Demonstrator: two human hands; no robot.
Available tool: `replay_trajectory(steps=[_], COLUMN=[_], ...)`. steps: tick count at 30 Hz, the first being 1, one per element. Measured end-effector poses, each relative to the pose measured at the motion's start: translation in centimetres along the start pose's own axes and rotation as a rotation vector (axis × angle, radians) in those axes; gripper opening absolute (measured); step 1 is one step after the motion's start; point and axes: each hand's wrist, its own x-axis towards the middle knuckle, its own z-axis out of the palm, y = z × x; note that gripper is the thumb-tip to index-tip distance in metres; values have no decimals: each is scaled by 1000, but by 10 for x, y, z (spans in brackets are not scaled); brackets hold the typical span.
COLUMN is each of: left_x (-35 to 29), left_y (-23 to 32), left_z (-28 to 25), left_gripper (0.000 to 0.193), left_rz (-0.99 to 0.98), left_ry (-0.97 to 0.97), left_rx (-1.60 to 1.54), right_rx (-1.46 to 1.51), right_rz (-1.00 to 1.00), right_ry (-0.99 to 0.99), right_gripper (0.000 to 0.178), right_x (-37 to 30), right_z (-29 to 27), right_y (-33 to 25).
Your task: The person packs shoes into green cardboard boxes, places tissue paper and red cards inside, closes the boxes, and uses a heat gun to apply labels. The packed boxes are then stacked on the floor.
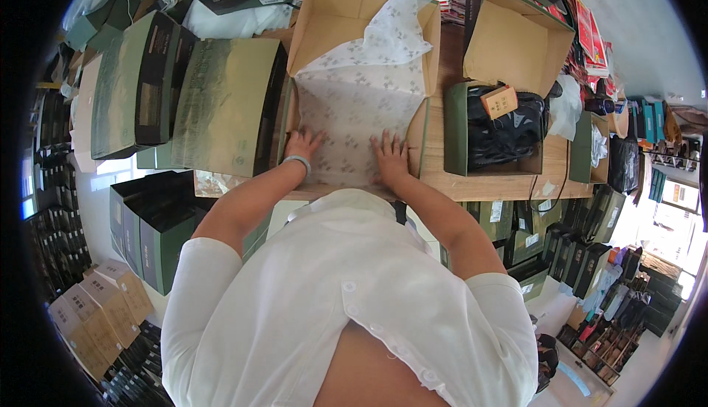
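One wide fisheye camera, the left of a pair worn on the head, looks steeply down from close range. The white shirt (284,304) fills six o'clock, nearest; the fingers (386,142) sit off centre toward eleven and one; edges bow rimward, a bright window (677,195) bending at three.

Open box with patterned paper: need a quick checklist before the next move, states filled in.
1. Lid back, box open: ok.
2. Left hand grip open: ok, fingers spread at the paper's left side.
3. Right hand grip open: ok, fingers spread at the right side.
4. Paper flat throughout: not ok, far end runs creased up over the lid.
5. Nothing under the paper: cannot tell, covered.
6. Hands clear of the neighbouring box on the right: ok, gap visible.
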Motion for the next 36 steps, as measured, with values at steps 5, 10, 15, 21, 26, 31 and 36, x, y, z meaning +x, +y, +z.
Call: replay_trajectory(steps=[5, 10, 15, 21, 26, 31, 36], left_x=[-1, 10, 55, 70, 63, 70, 54], left_y=[-16, -36, -36, -37, -37, -36, -27], left_z=[-23, -73, -83, -64, -49, -47, -73], left_gripper=[75, 63, 69, 94, 119, 123, 121], left_rz=[46, 39, -229, -255, -289, -324, -353], left_ry=[-68, -221, -146, -106, -12, -91, -176], left_rx=[-1, -491, -874, -650, -470, -424, -588], right_rx=[166, 464, 375, 362, 181, 108, 462], right_rz=[11, 130, 125, 136, 112, 115, 100], right_ry=[83, 189, 227, 66, 59, -16, 212], right_gripper=[104, 61, 60, 66, 90, 103, 82], right_x=[-3, 28, 58, 69, 56, 53, 29], right_z=[-16, -44, -49, -57, -55, -61, -73], right_y=[-2, 17, 32, 37, 39, 32, 30])
